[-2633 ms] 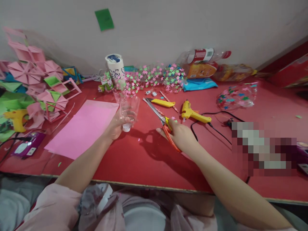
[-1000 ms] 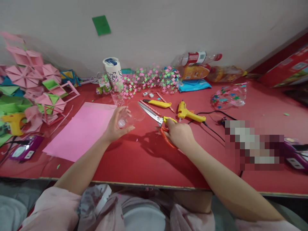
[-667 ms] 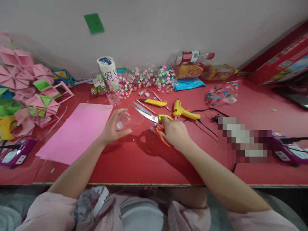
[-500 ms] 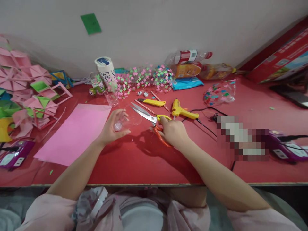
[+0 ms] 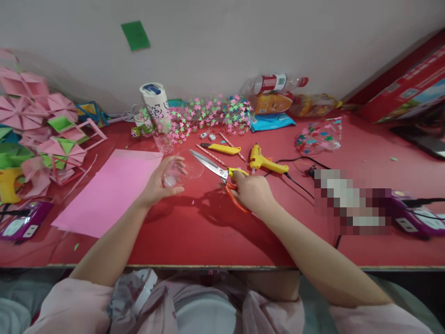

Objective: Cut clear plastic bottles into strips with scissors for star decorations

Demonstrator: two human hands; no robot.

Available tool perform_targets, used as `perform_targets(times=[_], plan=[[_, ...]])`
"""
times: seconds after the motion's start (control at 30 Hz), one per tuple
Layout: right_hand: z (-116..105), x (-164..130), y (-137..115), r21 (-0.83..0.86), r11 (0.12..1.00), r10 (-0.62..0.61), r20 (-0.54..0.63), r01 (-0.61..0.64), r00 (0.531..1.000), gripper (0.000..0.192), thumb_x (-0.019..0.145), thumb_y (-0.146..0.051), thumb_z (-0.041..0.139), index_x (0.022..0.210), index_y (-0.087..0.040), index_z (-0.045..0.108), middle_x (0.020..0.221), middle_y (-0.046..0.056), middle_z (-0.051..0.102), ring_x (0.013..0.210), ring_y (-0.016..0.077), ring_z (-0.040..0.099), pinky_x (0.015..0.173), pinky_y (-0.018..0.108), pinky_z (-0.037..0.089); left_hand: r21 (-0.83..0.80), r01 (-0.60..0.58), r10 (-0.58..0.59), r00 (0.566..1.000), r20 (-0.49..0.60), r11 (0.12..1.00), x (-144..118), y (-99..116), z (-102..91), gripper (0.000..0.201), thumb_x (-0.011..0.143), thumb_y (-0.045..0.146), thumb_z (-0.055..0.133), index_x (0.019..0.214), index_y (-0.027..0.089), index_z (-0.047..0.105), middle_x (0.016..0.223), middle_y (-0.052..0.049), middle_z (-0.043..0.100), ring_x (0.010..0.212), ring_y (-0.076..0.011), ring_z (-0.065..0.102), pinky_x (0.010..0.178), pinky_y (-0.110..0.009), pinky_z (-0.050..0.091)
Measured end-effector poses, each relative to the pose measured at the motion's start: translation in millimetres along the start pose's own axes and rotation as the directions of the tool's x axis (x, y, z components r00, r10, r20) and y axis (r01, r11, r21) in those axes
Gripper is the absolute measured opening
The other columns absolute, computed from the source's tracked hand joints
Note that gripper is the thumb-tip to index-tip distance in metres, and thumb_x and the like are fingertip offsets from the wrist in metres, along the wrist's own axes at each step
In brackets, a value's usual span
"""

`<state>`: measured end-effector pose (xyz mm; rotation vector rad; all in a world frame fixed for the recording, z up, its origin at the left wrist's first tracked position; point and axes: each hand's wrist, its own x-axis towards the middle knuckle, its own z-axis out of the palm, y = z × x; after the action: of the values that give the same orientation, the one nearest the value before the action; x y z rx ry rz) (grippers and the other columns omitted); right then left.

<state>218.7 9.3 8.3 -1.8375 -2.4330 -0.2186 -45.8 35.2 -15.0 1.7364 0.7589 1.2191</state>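
Note:
My left hand (image 5: 157, 180) curls its fingers and thumb around a clear plastic bottle top (image 5: 190, 167) with a round whitish end at the palm side. The wide, thin rim of this piece points right. In my right hand (image 5: 256, 191) is a pair of scissors (image 5: 210, 165) with one yellow and one orange handle. Their blades are nearly together and point up and left, close to the rim; whether they touch it I cannot tell. Beyond the blades lie a yellow box cutter (image 5: 225, 148) and a patterned paper straw (image 5: 212, 155). A yellow glue gun (image 5: 266, 160) rests right of the scissors.
Pink paper sheets (image 5: 111, 190) lie under my left forearm. Folded paper models (image 5: 28, 102) crowd the left side. Star-dotted clear plastic (image 5: 208, 113), a white roll (image 5: 155, 99) and plastic bottles (image 5: 274, 84) line the wall. A purple power strip (image 5: 417, 215) and cables are at right.
The scissor blades have come closer together. The plastic bottle top has turned slightly in my left hand, and its rim shows more clearly. Both hands stay nearly in place.

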Motion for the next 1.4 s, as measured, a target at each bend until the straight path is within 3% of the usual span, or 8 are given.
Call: perform_targets(times=[0.2, 0.6, 0.97, 1.1, 1.2, 1.4], plan=[[-2.1, -0.4, 1.3, 0.021, 0.999, -0.046, 0.022, 0.045, 0.999, 0.053, 0.093, -0.053, 0.032, 0.097, -0.01, 0.062, 0.072, 0.014, 0.069, 0.063, 0.022, 0.058, 0.054, 0.029, 0.017, -0.077, 0.07, -0.06, 0.99, 0.127, 0.995, -0.7, 1.3, 2.8, 0.062, 0.063, 0.032, 0.08, 0.12, 0.025, 0.056, 0.105, -0.006, 0.06, 0.09, -0.0183, 0.062, 0.073, -0.029, 0.051], [-5.2, 1.3, 5.1, -0.03, 0.998, -0.051, 0.07, 0.053, 0.996, 0.058, 0.093, -0.056, 0.028, 0.095, -0.01, 0.064, 0.068, 0.014, 0.068, 0.061, 0.0232, 0.059, 0.053, 0.03, 0.015, -0.139, 0.104, -0.08, 0.982, 0.169, 0.985, -0.7, 0.7, 2.5, 0.063, 0.06, 0.032, 0.081, 0.118, 0.025, 0.057, 0.1, -0.005, 0.06, 0.088, -0.0179, 0.061, 0.066, -0.026, 0.048], [-1.8, 4.2, 7.4, -0.015, 0.999, -0.044, 0.07, 0.045, 0.997, 0.046, 0.091, -0.051, 0.037, 0.09, -0.013, 0.063, 0.064, 0.01, 0.065, 0.057, 0.0206, 0.057, 0.053, 0.028, 0.017, -0.255, 0.181, -0.119, 0.963, 0.242, 0.95, 1.9, -1.5, -4.2, 0.065, 0.057, 0.038, 0.081, 0.116, 0.024, 0.059, 0.104, -0.007, 0.063, 0.09, -0.0196, 0.063, 0.067, -0.027, 0.05], [-1.2, 5.8, 4.5, 0.051, 0.996, 0.063, 0.065, -0.066, 0.996, 0.058, 0.091, -0.06, 0.027, 0.085, -0.015, 0.063, 0.06, 0.009, 0.062, 0.054, 0.02, 0.054, 0.051, 0.027, 0.017, -0.404, 0.23, -0.17, 0.969, 0.179, 0.885, 2.8, -3.2, -0.8, 0.062, 0.061, 0.046, 0.076, 0.116, 0.026, 0.056, 0.103, -0.008, 0.064, 0.088, -0.0228, 0.067, 0.062, -0.029, 0.052], [-0.7, 7.4, 5.5, 0.074, 0.987, 0.139, 0.045, -0.142, 0.989, 0.067, 0.089, -0.067, 0.022, 0.084, -0.015, 0.063, 0.059, 0.01, 0.061, 0.052, 0.0203, 0.052, 0.051, 0.027, 0.018, -0.442, 0.21, -0.183, 0.978, 0.104, 0.872, 4.2, -6.4, 1.7, 0.057, 0.067, 0.055, 0.068, 0.114, 0.025, 0.054, 0.11, -0.01, 0.065, 0.098, -0.0278, 0.067, 0.074, -0.039, 0.055], [2.3, 9.4, 6.9, 0.099, 0.984, 0.144, 0.043, -0.147, 0.989, 0.073, 0.087, -0.071, 0.017, 0.083, -0.015, 0.063, 0.058, 0.01, 0.06, 0.051, 0.0208, 0.051, 0.051, 0.027, 0.019, -0.488, 0.262, -0.291, 0.957, 0.017, 0.832, 6.3, -7.9, 4.9, 0.062, 0.069, 0.059, 0.064, 0.118, 0.022, 0.055, 0.117, -0.012, 0.066, 0.103, -0.0304, 0.066, 0.081, -0.044, 0.055]])
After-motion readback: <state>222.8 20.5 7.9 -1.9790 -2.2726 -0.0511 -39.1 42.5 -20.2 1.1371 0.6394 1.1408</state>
